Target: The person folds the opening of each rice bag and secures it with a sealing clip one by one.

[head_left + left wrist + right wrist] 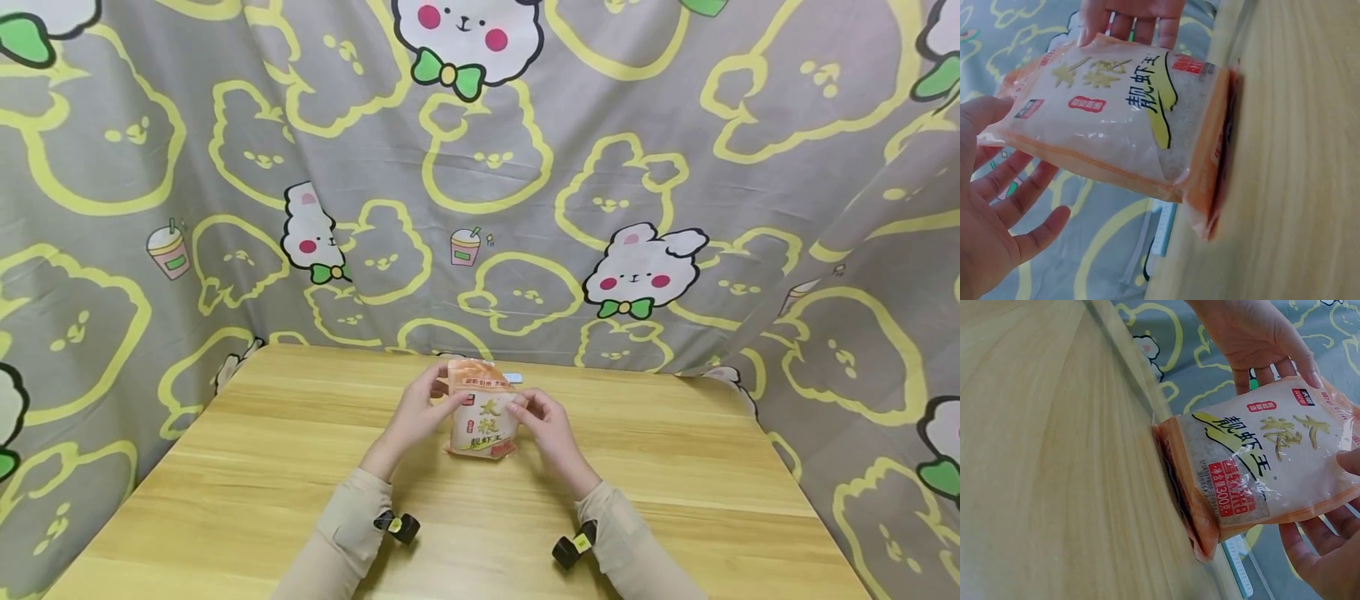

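A clear and orange plastic bag of rice (483, 425) with gold and black lettering stands upright on the wooden table, its lower edge at the tabletop. My left hand (425, 406) grips its left side, thumb on the front and fingers behind, as the left wrist view shows. From the other side my right hand (546, 419) pinches the bag with its thumb on the printed face. In the right wrist view white grains show through the window of the bag (1204, 456), and the right hand's fingers (1322, 534) pass behind it.
Behind the bag a small white and light-blue object (513, 377) lies near the table's back edge, partly hidden. A grey patterned curtain (495, 283) hangs behind and along both sides of the table (300, 467). Black wrist cameras (405, 528) are strapped to both sleeves.
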The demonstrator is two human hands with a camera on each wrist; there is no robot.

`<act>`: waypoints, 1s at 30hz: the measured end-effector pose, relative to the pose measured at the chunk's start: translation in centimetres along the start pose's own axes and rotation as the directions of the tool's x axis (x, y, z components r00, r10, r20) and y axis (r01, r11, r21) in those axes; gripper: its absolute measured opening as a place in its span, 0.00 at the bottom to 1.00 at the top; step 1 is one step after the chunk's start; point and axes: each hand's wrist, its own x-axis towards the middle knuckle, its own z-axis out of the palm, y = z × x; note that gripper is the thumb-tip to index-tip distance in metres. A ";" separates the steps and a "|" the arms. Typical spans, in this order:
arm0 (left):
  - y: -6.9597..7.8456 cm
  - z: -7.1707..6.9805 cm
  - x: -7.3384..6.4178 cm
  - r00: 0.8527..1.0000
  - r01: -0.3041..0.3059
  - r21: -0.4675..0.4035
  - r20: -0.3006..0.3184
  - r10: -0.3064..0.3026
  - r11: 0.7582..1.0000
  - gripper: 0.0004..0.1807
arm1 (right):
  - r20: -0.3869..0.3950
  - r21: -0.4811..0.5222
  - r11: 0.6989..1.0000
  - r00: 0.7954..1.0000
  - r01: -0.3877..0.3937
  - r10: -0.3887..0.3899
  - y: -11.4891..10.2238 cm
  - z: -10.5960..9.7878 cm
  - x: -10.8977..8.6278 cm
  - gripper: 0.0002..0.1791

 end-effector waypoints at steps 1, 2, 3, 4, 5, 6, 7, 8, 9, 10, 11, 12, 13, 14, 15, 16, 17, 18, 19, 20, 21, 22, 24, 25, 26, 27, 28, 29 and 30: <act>0.1 0.0 0.1 1.000 -0.002 0.004 -0.007 0.002 1.000 0.26 | 0.001 -0.002 1.000 1.000 -0.002 0.002 -0.1 0.0 0.0 0.10; 0.2 0.0 0.2 1.000 0.000 0.006 -0.015 0.000 1.000 0.27 | 0.002 -0.003 1.000 1.000 -0.005 0.005 -0.2 -0.1 0.0 0.11; 0.2 0.0 0.4 1.000 0.002 0.007 -0.021 -0.002 1.000 0.28 | 0.001 -0.003 1.000 1.000 -0.007 0.007 -0.2 -0.1 0.0 0.12; 0.4 0.0 0.5 1.000 0.007 0.009 -0.027 -0.007 1.000 0.29 | -0.001 -0.002 1.000 1.000 -0.007 0.007 -0.3 -0.2 0.0 0.13; 0.5 0.0 0.6 0.999 0.006 0.014 -0.031 -0.006 1.000 0.29 | -0.004 -0.006 1.000 1.000 -0.002 0.002 -0.4 -0.2 0.0 0.14; 0.7 0.0 0.7 0.999 0.004 0.013 -0.033 -0.004 1.000 0.30 | -0.008 -0.006 1.000 1.000 0.004 -0.004 -0.6 -0.3 0.0 0.14; 0.9 0.0 0.9 1.000 -0.005 0.018 -0.030 0.006 1.000 0.30 | -0.012 -0.007 1.000 1.000 0.010 -0.010 -0.6 -0.4 0.1 0.14; 1.0 0.0 1.0 0.999 -0.016 0.027 -0.028 0.017 0.999 0.30 | -0.014 -0.004 1.000 1.000 0.017 -0.017 -0.7 -0.5 0.1 0.14; 1.2 0.1 1.1 0.999 -0.028 0.037 -0.025 0.029 0.999 0.30 | -0.016 -0.005 1.000 1.000 0.023 -0.024 -0.7 -0.6 0.1 0.14; 1.4 0.1 1.2 0.999 -0.041 0.048 -0.025 0.042 0.998 0.30 | -0.014 -0.007 1.000 0.999 0.029 -0.029 -0.8 -0.7 0.1 0.14; 1.5 0.2 1.3 0.998 -0.054 0.058 -0.026 0.056 0.997 0.30 | -0.010 -0.013 0.999 0.999 0.034 -0.034 -0.9 -0.8 0.1 0.14; 1.7 0.3 1.4 0.997 -0.064 0.069 -0.029 0.066 0.996 0.29 | -0.005 -0.017 0.999 0.999 0.036 -0.036 -0.9 -0.9 0.2 0.14; 1.9 0.4 1.6 0.997 -0.073 0.080 -0.034 0.076 0.994 0.29 | 0.000 -0.027 0.999 0.999 0.041 -0.041 -1.0 -0.9 0.2 0.14; 2.0 0.5 1.7 0.996 -0.080 0.086 -0.039 0.083 0.993 0.28 | 0.003 -0.039 0.998 0.999 0.046 -0.046 -1.0 -1.0 0.2 0.14; 2.2 0.6 1.8 0.995 -0.086 0.092 -0.044 0.091 0.992 0.27 | 0.003 -0.054 0.997 0.999 0.051 -0.051 -1.1 -1.0 0.2 0.13; 2.4 0.7 1.9 0.993 -0.099 0.101 -0.049 0.104 0.990 0.26 | 0.004 -0.069 0.996 0.998 0.061 -0.061 -1.2 -1.0 0.3 0.14; 2.6 0.8 2.0 0.992 -0.109 0.114 -0.052 0.116 0.988 0.25 | 0.003 -0.081 0.994 0.998 0.070 -0.070 -1.3 -1.0 0.4 0.14; 2.7 0.9 2.1 0.990 -0.121 0.127 -0.055 0.129 0.984 0.24 | 0.000 -0.092 0.993 0.997 0.078 -0.079 -1.5 -1.0 0.4 0.14; 2.9 1.0 2.2 0.988 -0.133 0.143 -0.057 0.142 0.981 0.22 | -0.001 -0.101 0.991 0.996 0.087 -0.087 -1.6 -1.0 0.5 0.14; 3.1 1.1 2.3 0.986 -0.147 0.163 -0.057 0.158 0.976 0.21 | -0.003 -0.108 0.990 0.996 0.092 -0.093 -1.8 -1.0 0.7 0.14; 3.2 1.3 2.4 0.983 -0.159 0.192 -0.059 0.173 0.968 0.20 | -0.004 -0.113 0.989 0.995 0.096 -0.097 -1.9 -1.0 0.8 0.14; 3.4 1.4 2.4 0.979 -0.173 0.224 -0.064 0.192 0.959 0.19 | -0.002 -0.117 0.989 0.995 0.094 -0.095 -2.1 -1.0 0.9 0.14; 3.6 1.5 2.6 0.975 -0.182 0.289 -0.070 0.211 0.940 0.18 | 0.012 -0.136 0.986 0.995 0.100 -0.099 -3.2 -0.8 0.8 0.15; 3.8 1.6 2.6 0.974 -0.183 0.320 -0.071 0.217 0.929 0.17 | 0.022 -0.149 0.983 0.994 0.106 -0.104 -3.7 -0.8 0.8 0.15; 3.9 1.6 2.7 0.974 -0.180 0.351 -0.070 0.217 0.919 0.17 | 0.033 -0.161 0.980 0.993 0.116 -0.112 -4.0 -0.7 0.9 0.15; 4.0 1.6 2.7 0.975 -0.172 0.380 -0.068 0.213 0.909 0.17 | 0.044 -0.175 0.976 0.992 0.126 -0.121 -4.2 -0.7 1.0 0.16; 4.1 1.6 2.8 0.976 -0.166 0.403 -0.064 0.209 0.900 0.17 | 0.057 -0.193 0.972 0.990 0.134 -0.126 -4.4 -0.7 1.1 0.17; 4.2 1.6 2.8 0.978 -0.156 0.422 -0.058 0.198 0.893 0.17 | 0.070 -0.215 0.965 0.988 0.150 -0.138 -4.5 -0.6 1.2 0.17; 4.3 1.6 2.8 0.981 -0.147 0.437 -0.050 0.188 0.887 0.17 | 0.083 -0.231 0.960 0.986 0.160 -0.144 -4.4 -0.6 1.4 0.18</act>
